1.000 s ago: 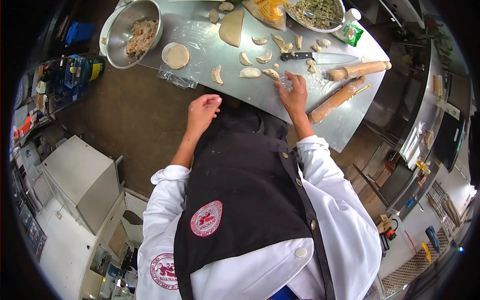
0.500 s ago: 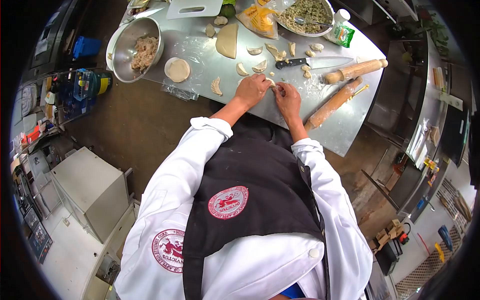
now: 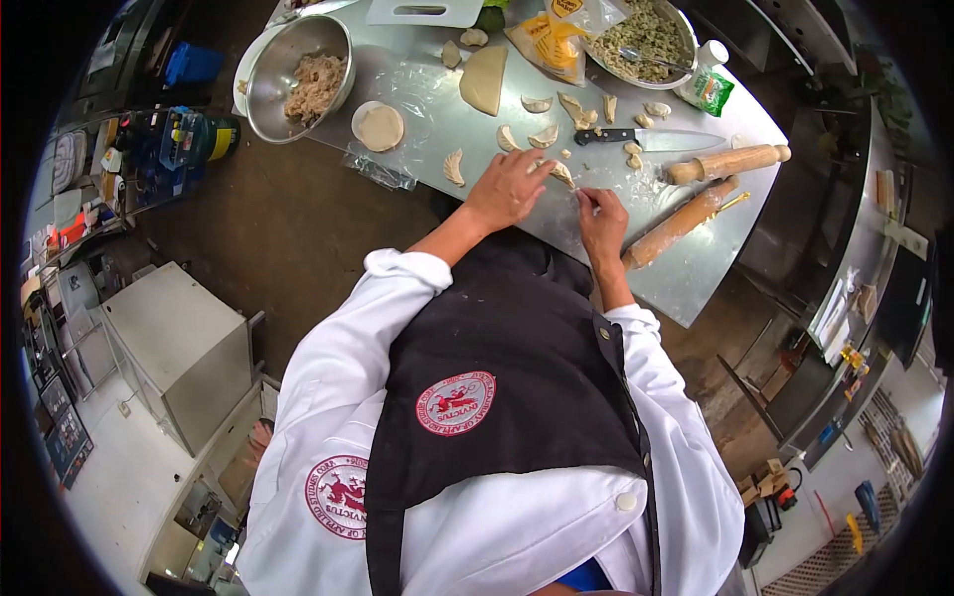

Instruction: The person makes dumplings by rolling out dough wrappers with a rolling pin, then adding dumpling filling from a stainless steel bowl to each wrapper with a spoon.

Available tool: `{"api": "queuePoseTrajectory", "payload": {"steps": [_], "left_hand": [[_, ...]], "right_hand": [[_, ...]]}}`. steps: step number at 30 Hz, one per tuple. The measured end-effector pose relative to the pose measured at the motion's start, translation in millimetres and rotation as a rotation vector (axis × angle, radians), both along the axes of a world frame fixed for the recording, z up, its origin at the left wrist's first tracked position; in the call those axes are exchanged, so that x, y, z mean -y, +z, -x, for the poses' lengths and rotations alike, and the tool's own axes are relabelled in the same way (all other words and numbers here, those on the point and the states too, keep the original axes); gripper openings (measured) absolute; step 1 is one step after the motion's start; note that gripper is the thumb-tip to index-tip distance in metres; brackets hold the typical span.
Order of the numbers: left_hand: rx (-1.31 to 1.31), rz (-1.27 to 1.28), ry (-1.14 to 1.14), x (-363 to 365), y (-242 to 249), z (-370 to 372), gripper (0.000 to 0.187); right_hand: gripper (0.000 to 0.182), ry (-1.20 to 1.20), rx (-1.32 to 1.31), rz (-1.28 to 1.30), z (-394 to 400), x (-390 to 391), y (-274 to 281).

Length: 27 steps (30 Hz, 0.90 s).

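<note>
On the steel table a pleated dumpling (image 3: pixel 562 174) lies between my two hands. My left hand (image 3: pixel 507 189) is open, its fingers spread just left of the dumpling and partly covering its near end. With thumb and forefinger together, my right hand (image 3: pixel 602 223) pinches at the dumpling's right tip. Further folded dumplings lie close by: one dumpling (image 3: pixel 454 167) to the left, another dumpling (image 3: pixel 544 136) just beyond my left fingers. A black-handled knife (image 3: pixel 651 139) rests past my right hand. Beside that hand lies a floured rolling pin (image 3: pixel 681 223).
A second rolling pin (image 3: pixel 727 164) is at the right. Round wrappers (image 3: pixel 379 127) sit on plastic film at left, near a steel bowl of minced filling (image 3: pixel 256 89). A dough piece (image 3: pixel 484 81), a yellow bag (image 3: pixel 549 45) and a bowl of green filling (image 3: pixel 688 79) are further back.
My left hand has opened from its pinch and drawn back from the dumpling, uncovering most of it. My right fingers stay pinched at its tip. The camera view has shifted slightly.
</note>
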<state>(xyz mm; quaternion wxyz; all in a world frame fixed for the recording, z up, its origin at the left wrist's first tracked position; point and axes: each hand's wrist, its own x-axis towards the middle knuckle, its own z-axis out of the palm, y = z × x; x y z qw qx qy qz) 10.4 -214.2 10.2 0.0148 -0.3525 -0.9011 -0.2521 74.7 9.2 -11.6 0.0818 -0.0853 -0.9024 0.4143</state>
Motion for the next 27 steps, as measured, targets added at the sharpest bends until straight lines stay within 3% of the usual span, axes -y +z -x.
{"api": "queuePoseTrajectory", "payload": {"steps": [1,2,4,5,6,8,10,11,12,13,14,16,18,20,21,26,27], "left_hand": [[0.247,-0.154,0.024,10,0,3,0.057],[0.249,-0.149,0.027,19,4,3,0.057],[1.536,-1.069,0.476,43,17,0,0.065],[1.814,-1.419,0.352,58,36,1,0.077],[1.801,-1.425,0.365,70,41,-4,0.077],[1.582,-1.156,0.497,88,46,-13,0.067],[1.395,-0.880,0.546,84,46,-18,0.057],[1.310,-0.751,0.535,71,43,-20,0.053],[1.116,-0.563,0.501,67,43,-32,0.046],[0.895,-0.394,0.459,62,42,-37,0.039],[0.914,-0.406,0.381,41,42,-34,0.039],[0.486,-0.268,0.130,30,57,-33,0.032],[0.463,-0.154,0.007,5,55,-26,0.040],[0.089,0.097,-0.313,-29,35,-21,0.050],[0.122,0.190,-0.356,-50,19,-16,0.059],[0.000,0.336,-0.391,-126,-21,-16,0.068],[-0.003,0.271,-0.358,-136,-26,-14,0.068]], "right_hand": [[0.012,-0.053,-0.004,0.030,-3,-2,13],[0.012,-0.051,-0.001,0.036,-9,-6,18],[0.013,-0.243,0.325,0.016,-22,-21,24],[0.013,-0.228,0.328,0.023,-27,-31,25],[0.014,-0.241,0.411,-0.009,-30,-41,25],[0.015,-0.257,0.489,-0.036,-28,-39,22],[0.026,-0.155,0.080,-0.101,-33,-46,19],[0.043,-0.122,0.048,-0.169,-34,-46,15],[0.055,-0.087,0.063,-0.448,-41,-43,12],[0.067,-0.064,0.104,-0.464,-39,-39,2],[0.072,-0.124,0.199,-0.596,-32,-28,0],[0.077,-0.168,0.299,-0.704,-30,-1,-10],[0.081,0.008,0.392,-0.544,-33,3,-22],[0.079,-0.063,0.348,-0.503,-28,-7,-18],[0.078,-0.115,0.282,-0.468,-16,-16,-20],[0.070,-0.111,0.196,-0.624,-4,-46,-39],[0.069,0.006,0.246,-0.562,-15,-46,-37]]}}
